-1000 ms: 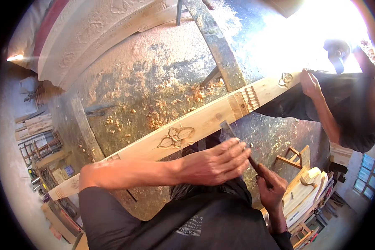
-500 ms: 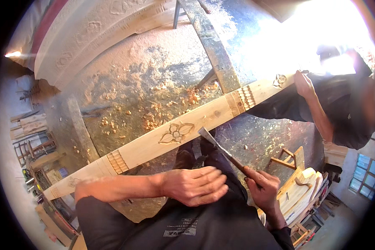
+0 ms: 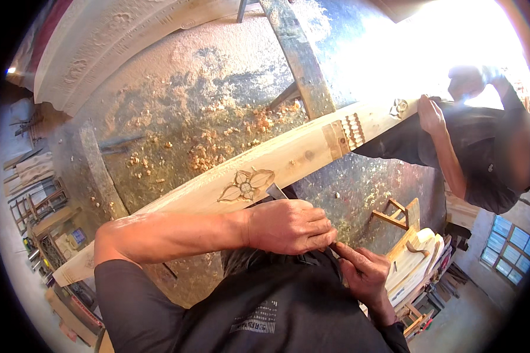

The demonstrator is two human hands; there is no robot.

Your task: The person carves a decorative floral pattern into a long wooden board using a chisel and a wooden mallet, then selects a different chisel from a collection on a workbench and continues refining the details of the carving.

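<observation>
A long pale wooden board (image 3: 294,162) slants across in front of me, with a carved flower (image 3: 244,185) and bands of carved ridges. The wood carving chisel (image 3: 275,192) has its flared metal tip at the board's near edge, just right of the flower; whether it touches the wood I cannot tell. My left hand (image 3: 291,226) is closed around the chisel's shaft and hides its middle. Behind it, my right hand (image 3: 364,272) grips the handle end. My left forearm crosses in front of the board's left part.
A co-worker's hand (image 3: 432,116) rests on the board's right end. Wood chips (image 3: 212,153) litter the floor beyond. A worn bench (image 3: 303,59) stands under the board, and a large curved carved panel (image 3: 82,65) at far left. Stacked pale boards (image 3: 415,259) lie at right.
My left hand has gone from loose fingers to a closed grip on the chisel shaft. The chisel has shifted left and slightly down, toward the flower. The view has shifted slightly.
</observation>
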